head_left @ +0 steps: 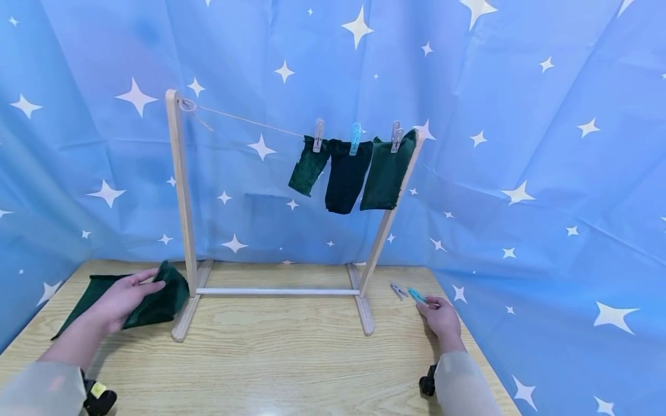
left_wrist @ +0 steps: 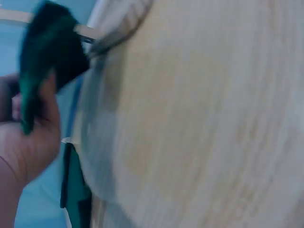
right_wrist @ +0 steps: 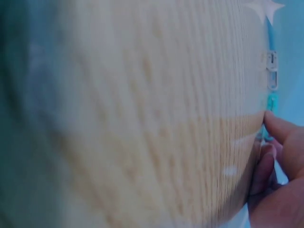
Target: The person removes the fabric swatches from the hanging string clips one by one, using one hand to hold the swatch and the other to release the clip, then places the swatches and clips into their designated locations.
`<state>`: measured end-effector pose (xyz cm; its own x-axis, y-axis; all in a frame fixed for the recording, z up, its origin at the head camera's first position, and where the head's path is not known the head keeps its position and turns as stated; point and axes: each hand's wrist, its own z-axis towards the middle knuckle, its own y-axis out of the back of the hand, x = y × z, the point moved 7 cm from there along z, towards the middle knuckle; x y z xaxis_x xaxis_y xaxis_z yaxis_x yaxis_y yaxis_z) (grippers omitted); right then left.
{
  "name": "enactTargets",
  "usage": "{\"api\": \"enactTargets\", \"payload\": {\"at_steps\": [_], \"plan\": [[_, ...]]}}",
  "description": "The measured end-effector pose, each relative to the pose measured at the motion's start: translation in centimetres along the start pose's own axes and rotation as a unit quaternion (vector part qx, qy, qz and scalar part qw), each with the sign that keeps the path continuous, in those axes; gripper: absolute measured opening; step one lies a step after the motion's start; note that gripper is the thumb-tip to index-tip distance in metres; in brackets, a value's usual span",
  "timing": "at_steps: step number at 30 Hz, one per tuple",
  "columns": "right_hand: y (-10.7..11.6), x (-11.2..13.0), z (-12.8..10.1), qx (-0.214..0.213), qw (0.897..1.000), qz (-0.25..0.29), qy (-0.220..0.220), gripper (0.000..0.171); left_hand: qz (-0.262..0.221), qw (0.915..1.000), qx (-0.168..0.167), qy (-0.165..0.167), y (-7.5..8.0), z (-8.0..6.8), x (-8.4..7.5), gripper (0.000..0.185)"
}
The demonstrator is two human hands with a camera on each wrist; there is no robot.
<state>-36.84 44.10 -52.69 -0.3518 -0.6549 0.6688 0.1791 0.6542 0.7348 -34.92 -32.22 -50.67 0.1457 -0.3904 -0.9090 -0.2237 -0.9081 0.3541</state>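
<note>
My left hand (head_left: pixel 122 297) pinches a dark green cloth (head_left: pixel 161 301) between thumb and fingers, beside the rack's left foot. In the left wrist view this cloth (left_wrist: pixel 50 42) is bunched in the fingers and sticks up past the thumb. Another piece of green cloth (head_left: pixel 85 300) lies on the table just left of that hand. At the table's right side my right hand (head_left: pixel 441 319) pinches the near end of a blue clothespin (head_left: pixel 416 294). A grey clothespin (head_left: pixel 398 290) lies just beyond it. Both clothespins show at the right wrist view's edge, the blue one (right_wrist: pixel 271 101) at my fingertips.
A wooden rack (head_left: pixel 183 190) stands on the table (head_left: pixel 270 358), with a string (head_left: pixel 250 120) across its top. Three green cloths, including a dark middle one (head_left: pixel 347 182), hang near its right post by clothespins. A blue star-printed curtain (head_left: pixel 520 144) stands behind.
</note>
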Motion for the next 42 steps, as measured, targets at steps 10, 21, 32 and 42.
{"api": "enactTargets", "payload": {"at_steps": [10,21,32,42], "plan": [[0.2,-0.2,0.2,-0.008,1.000,-0.006,0.003,0.061,0.208,0.9754,-0.070,-0.017,0.7,-1.5,-0.1,0.070],[0.1,-0.5,0.3,-0.013,1.000,-0.008,-0.001,0.060,0.268,0.9620,-0.031,-0.043,0.2,-2.7,-1.1,0.086],[0.2,0.0,0.0,-0.014,1.000,-0.006,0.003,0.058,0.158,0.9867,0.026,-0.024,-0.5,-3.4,-0.6,0.094],[0.2,0.4,-0.4,-0.013,1.000,-0.003,0.010,0.057,0.241,0.9705,-0.005,-0.012,-0.7,-4.0,-0.6,0.092]]}}
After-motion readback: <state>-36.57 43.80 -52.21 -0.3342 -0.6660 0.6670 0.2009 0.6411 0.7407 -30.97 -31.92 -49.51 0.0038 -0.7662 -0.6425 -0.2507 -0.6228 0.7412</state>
